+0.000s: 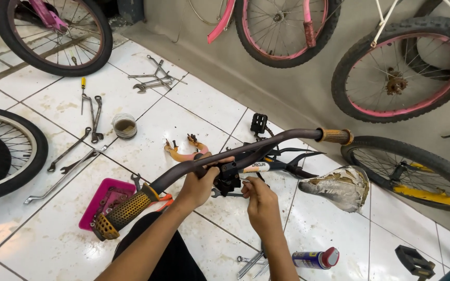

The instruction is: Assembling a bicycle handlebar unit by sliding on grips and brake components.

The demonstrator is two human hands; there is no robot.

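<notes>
Fingers [196, 174] of my left hand [198, 186] wrap closed around the dark handlebar [246, 150] just beside its black stem clamp [228, 176]. My right hand [260, 202] sits directly right of the clamp, fingertips pinched together on a small metal part at the clamp's side; I cannot tell what that part is. I see the handlebar held above the white tiled floor [42, 244], running from a worn yellow-orange grip [122, 212] at lower left up to a second grip [335, 136] at upper right. A spanner [224, 194] lies on the tiles just below the clamp. A pink tray [102, 200] rests under the lower grip. To the right, a torn white saddle [339, 187] lies near a yellow-framed wheel [410, 174]. A blue spray can [314, 258] with a red cap lies near my right forearm. Farther left, loose wrenches [79, 151] and a small round tin [124, 125] are spread over the floor, and pink-rimmed wheels [404, 67] lean along the grey wall [266, 86].
</notes>
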